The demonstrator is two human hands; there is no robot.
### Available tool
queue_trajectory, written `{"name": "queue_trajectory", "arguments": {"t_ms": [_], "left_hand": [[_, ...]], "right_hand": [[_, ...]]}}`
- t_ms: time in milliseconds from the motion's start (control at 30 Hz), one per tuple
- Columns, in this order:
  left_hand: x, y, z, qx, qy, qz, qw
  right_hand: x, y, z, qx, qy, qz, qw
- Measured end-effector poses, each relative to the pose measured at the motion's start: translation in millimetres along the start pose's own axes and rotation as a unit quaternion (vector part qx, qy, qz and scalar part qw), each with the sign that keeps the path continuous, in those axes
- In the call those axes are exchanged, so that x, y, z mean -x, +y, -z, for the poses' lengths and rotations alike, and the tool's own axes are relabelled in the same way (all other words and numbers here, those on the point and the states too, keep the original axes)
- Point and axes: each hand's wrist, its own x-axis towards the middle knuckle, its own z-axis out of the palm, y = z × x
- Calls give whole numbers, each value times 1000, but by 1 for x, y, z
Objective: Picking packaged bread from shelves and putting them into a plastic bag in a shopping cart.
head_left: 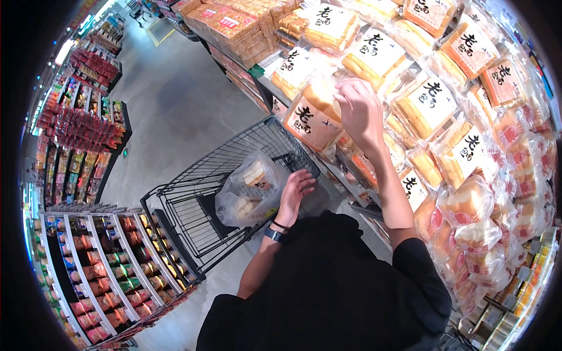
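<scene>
My right hand (358,111) is closed on the top of a clear bag of bread (313,117) with a pinkish label. This bag hangs at the front edge of the bread display, on the side toward the cart. Over the near end of a dark wire shopping cart (175,202), my left hand (295,193) is held with its fingers apart and nothing in them. Inside the cart lies a translucent plastic bag (246,196) with what look like packaged bread pieces in it.
Many wrapped loaves (424,105) cover the display on the right, with round-stickered bread bags (468,216) nearer me. Stacked packages of brown baked goods (234,29) stand beyond. Snack shelves (111,263) line the left, across a grey floor (158,99).
</scene>
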Motion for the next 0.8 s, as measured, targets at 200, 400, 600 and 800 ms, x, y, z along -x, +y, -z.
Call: {"name": "queue_trajectory", "arguments": {"t_ms": [200,400,600,800], "left_hand": [[7,19,28,172,96,-98,976],[33,39,60,312,157,-93,932],[67,41,120,327,248,-40,911],[85,34,171,323,280,-28,903]], "right_hand": [[22,-65,4,-198,-102,-70,972],[50,-131,-21,-264,-226,-99,932],[75,-148,-74,-305,-386,-135,860],[70,-163,-106,-186,-567,-161,786]]}}
